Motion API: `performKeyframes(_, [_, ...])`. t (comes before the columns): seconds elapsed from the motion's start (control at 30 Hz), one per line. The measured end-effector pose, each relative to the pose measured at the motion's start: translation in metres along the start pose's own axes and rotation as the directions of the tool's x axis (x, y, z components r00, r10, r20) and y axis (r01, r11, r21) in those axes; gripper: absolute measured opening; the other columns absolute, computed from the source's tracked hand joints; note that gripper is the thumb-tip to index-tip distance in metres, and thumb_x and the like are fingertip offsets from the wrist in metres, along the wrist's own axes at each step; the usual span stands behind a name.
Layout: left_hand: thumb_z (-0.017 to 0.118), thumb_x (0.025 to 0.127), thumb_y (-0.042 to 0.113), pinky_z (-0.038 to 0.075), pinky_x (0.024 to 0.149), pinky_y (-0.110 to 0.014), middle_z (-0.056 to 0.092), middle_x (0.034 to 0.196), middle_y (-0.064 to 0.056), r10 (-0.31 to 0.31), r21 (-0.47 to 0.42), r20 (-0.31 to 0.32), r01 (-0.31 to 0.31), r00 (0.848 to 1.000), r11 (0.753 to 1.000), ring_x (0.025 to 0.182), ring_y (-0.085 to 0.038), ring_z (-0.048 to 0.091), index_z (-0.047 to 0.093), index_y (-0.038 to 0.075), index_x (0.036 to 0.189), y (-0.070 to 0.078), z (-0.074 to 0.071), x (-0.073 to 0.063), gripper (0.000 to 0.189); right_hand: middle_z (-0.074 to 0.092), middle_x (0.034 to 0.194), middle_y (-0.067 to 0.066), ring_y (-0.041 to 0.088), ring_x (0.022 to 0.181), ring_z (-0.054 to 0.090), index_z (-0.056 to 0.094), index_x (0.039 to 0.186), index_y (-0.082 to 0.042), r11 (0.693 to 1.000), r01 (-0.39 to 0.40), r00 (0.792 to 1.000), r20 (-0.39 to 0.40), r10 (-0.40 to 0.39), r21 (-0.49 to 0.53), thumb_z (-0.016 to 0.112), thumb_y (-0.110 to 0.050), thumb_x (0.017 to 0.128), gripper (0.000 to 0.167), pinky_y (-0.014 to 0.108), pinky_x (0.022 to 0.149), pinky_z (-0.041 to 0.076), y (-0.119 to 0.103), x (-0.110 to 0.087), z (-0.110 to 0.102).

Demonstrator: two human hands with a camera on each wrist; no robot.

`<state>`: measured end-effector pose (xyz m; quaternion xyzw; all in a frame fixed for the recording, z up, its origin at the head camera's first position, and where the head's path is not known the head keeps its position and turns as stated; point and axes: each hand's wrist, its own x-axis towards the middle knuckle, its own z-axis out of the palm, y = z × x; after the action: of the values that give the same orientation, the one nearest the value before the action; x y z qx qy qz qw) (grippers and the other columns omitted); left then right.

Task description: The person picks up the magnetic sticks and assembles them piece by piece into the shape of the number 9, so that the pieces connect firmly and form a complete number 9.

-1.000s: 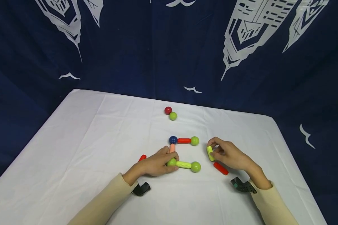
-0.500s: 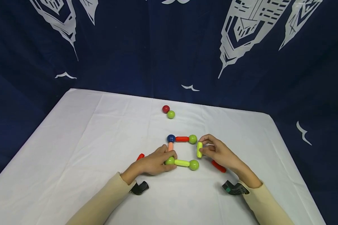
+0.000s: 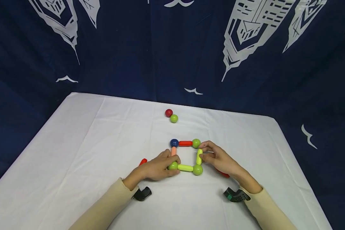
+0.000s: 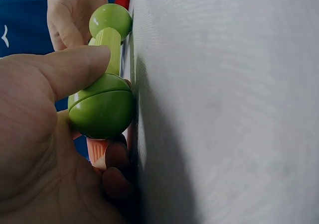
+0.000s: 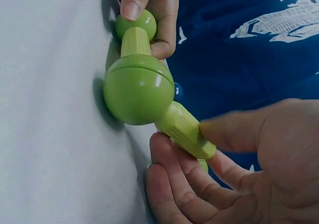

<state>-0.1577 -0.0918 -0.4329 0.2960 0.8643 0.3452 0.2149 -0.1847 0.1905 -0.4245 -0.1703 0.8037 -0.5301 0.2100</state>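
My left hand (image 3: 159, 166) grips the green ball (image 4: 102, 107) at the near left corner of a frame of balls and sticks. From that ball run a salmon stick (image 3: 173, 151) and a ribbed yellow-green stick (image 3: 185, 168). The latter ends at another green ball (image 3: 197, 170). My right hand (image 3: 222, 159) pinches a second yellow-green stick (image 3: 199, 157) between thumb and fingers. One end of it meets that near right ball; its far end lies close to the far right green ball (image 3: 196, 143). A red stick (image 3: 185, 143) joins that one to a blue ball (image 3: 174, 142).
A red ball (image 3: 168, 113) and a green ball (image 3: 173, 118) sit together toward the back of the white-covered table (image 3: 103, 137). Loose red sticks lie partly hidden, one (image 3: 143, 161) behind the left hand and one (image 3: 225, 174) under the right wrist.
My right hand has moved left with the yellow-green stick, bringing it from beside the loose red stick to the right side of the frame. The left hand keeps its grip on the corner ball.
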Motion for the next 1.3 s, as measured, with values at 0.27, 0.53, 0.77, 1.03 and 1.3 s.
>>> performKeyframes(0.27, [0.063, 0.099, 0.029, 0.033, 0.074, -0.026, 0.038, 0.097, -0.002, 0.003, 0.006, 0.008, -0.003, 1.0, 1.0, 0.092, -0.016, 0.038, 0.058, 0.022, 0.113, 0.0, 0.001, 0.002, 0.016, 0.064, 0.112, 0.022, 0.017, 0.09, 0.066, 0.016, 0.154, -0.002, 0.999, -0.032, 0.999, 0.013, 0.032, -0.017, 0.05, -0.006, 0.104, 0.06, 0.029, 0.083, 0.056, 0.002, 0.004, -0.003])
performKeyframes(0.53, [0.064, 0.099, 0.029, 0.033, 0.072, -0.025, 0.038, 0.096, -0.002, -0.003, 0.003, 0.014, 0.003, 1.0, 1.0, 0.091, -0.016, 0.038, 0.059, 0.023, 0.112, 0.0, 0.003, 0.002, 0.015, 0.063, 0.103, 0.014, 0.02, 0.084, 0.061, 0.016, 0.158, -0.007, 0.994, -0.105, 0.99, 0.09, 0.105, -0.003, 0.051, -0.009, 0.104, 0.065, 0.027, 0.077, 0.054, 0.007, 0.012, -0.009])
performKeyframes(0.77, [0.064, 0.099, 0.029, 0.034, 0.072, -0.025, 0.038, 0.096, -0.002, -0.015, 0.008, 0.004, 0.015, 1.0, 1.0, 0.092, -0.015, 0.038, 0.058, 0.024, 0.112, 0.0, 0.003, -0.001, 0.015, 0.064, 0.098, 0.012, 0.017, 0.078, 0.061, 0.026, 0.152, -0.004, 0.995, -0.096, 0.99, 0.106, 0.092, 0.024, 0.052, -0.009, 0.104, 0.055, 0.027, 0.072, 0.054, 0.008, 0.017, -0.008])
performKeyframes(1.03, [0.064, 0.099, 0.028, 0.034, 0.071, -0.025, 0.038, 0.096, -0.002, -0.005, 0.003, -0.008, 0.005, 1.0, 1.0, 0.091, -0.016, 0.038, 0.058, 0.023, 0.111, -0.001, 0.002, 0.0, 0.015, 0.064, 0.094, 0.012, 0.017, 0.076, 0.061, 0.028, 0.148, -0.002, 0.996, -0.089, 0.991, 0.103, 0.086, 0.026, 0.053, -0.009, 0.103, 0.052, 0.027, 0.071, 0.055, 0.006, 0.019, -0.01])
performKeyframes(1.3, [0.064, 0.099, 0.028, 0.033, 0.071, -0.025, 0.038, 0.096, -0.002, -0.002, 0.015, -0.006, 0.002, 1.0, 1.0, 0.091, -0.016, 0.038, 0.058, 0.022, 0.111, 0.0, 0.001, 0.001, 0.015, 0.065, 0.094, 0.011, 0.018, 0.075, 0.062, 0.033, 0.148, -0.005, 0.994, -0.105, 0.992, 0.072, 0.105, -0.006, 0.057, -0.013, 0.103, 0.051, 0.027, 0.068, 0.055, 0.007, 0.022, -0.008])
